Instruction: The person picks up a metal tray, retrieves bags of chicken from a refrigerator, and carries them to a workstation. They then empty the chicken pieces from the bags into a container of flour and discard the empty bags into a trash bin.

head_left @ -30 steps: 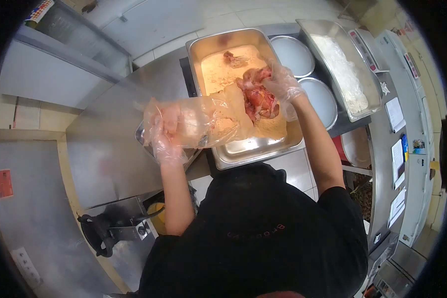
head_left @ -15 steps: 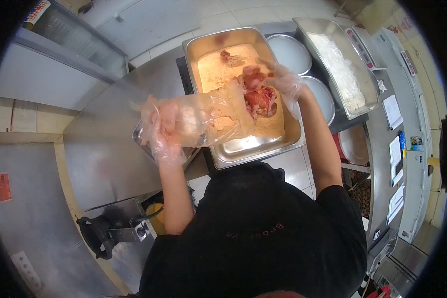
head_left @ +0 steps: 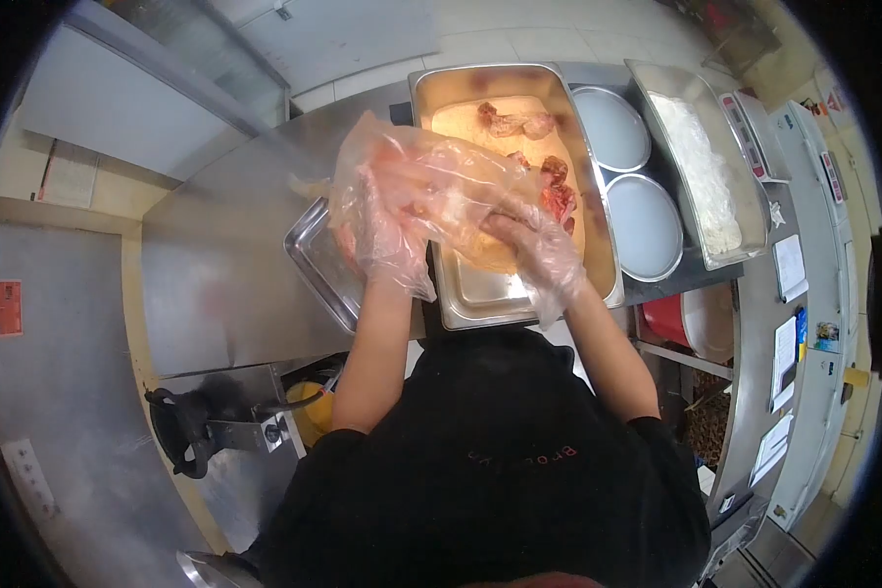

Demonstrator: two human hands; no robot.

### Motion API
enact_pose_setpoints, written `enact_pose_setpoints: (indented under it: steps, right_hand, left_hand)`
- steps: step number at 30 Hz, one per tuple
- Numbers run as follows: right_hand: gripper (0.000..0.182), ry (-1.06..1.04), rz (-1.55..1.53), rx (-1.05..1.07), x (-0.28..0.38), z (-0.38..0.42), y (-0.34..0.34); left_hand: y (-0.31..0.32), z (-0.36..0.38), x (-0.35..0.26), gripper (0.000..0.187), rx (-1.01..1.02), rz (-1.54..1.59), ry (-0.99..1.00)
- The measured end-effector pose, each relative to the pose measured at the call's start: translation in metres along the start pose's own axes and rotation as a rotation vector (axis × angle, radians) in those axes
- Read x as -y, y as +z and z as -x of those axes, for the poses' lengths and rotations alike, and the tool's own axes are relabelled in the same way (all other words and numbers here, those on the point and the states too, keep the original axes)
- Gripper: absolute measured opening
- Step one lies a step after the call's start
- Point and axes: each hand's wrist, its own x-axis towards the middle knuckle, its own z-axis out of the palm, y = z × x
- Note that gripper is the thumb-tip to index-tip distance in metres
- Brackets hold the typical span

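Observation:
A clear plastic bag (head_left: pixel 451 171) with pinkish contents is held tilted over a deep steel pan (head_left: pixel 612 284) of orange-tinted powder (head_left: pixel 461 120). My left hand (head_left: pixel 387 240), in a clear plastic glove, grips the bag's left end from below. The gloved right hand (head_left: pixel 551 257) has its fingers closed at the bag's right end, low over the powder. Raw meat pieces on the bone lie on the powder: one piece (head_left: pixel 517 122) near the far side and a redder cluster (head_left: pixel 559 194) just beyond my right hand. The bag hides part of the pan.
A shallow steel tray (head_left: pixel 309 257) sits left of the pan, partly behind my left arm. To the right are two round whitish containers (head_left: pixel 612 127), then a long steel pan of white flour (head_left: pixel 696 167). A scale (head_left: pixel 755 142) stands beyond it.
My right hand has come off the meat and back to the bag's right end. The bag's left end has lifted. The whole view has shifted a little to the right.

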Motion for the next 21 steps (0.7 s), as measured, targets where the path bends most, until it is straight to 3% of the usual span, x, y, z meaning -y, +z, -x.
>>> enact_pose_setpoints:
  steps: [2,4,6,8,10,12,14,18,21]
  right_hand:
    - [0.053,0.238,-0.884,-0.058,-0.024,-0.003,0.007]
    - [0.062,0.236,-0.896,-0.035,-0.037,-0.007,0.007]
    - [0.073,0.238,-0.912,-0.020,-0.048,-0.009,0.008]
    - [0.039,0.300,-0.977,-0.113,-0.052,-0.014,0.017]
    - [0.039,0.282,-0.990,-0.114,-0.049,-0.015,0.021]
    - [0.039,0.266,-1.003,-0.111,-0.050,-0.014,0.020]
    - [0.040,0.308,-0.970,0.048,-0.053,-0.011,0.014]
    - [0.049,0.351,-0.924,-0.005,-0.043,0.001,-0.011]
    - [0.056,0.075,-1.030,-0.144,-0.051,0.007,-0.033]
  left_hand:
    - [0.012,0.000,-0.002,0.051,-0.014,-0.044,0.019]
    - [0.015,-0.005,0.002,0.060,0.190,-0.182,0.106]
    - [0.031,0.003,-0.005,0.063,0.254,-0.214,0.083]
    - [0.043,0.007,-0.009,0.067,0.325,-0.244,0.063]
    - [0.048,0.005,-0.009,0.067,0.427,-0.074,-0.076]
    - [0.052,0.001,-0.006,0.065,0.406,-0.104,-0.076]
    - [0.053,-0.005,-0.005,0.064,0.383,-0.137,-0.078]
    - [0.050,-0.020,-0.026,0.063,0.352,-0.019,0.090]
    - [0.046,-0.025,-0.042,0.065,0.319,-0.027,0.189]
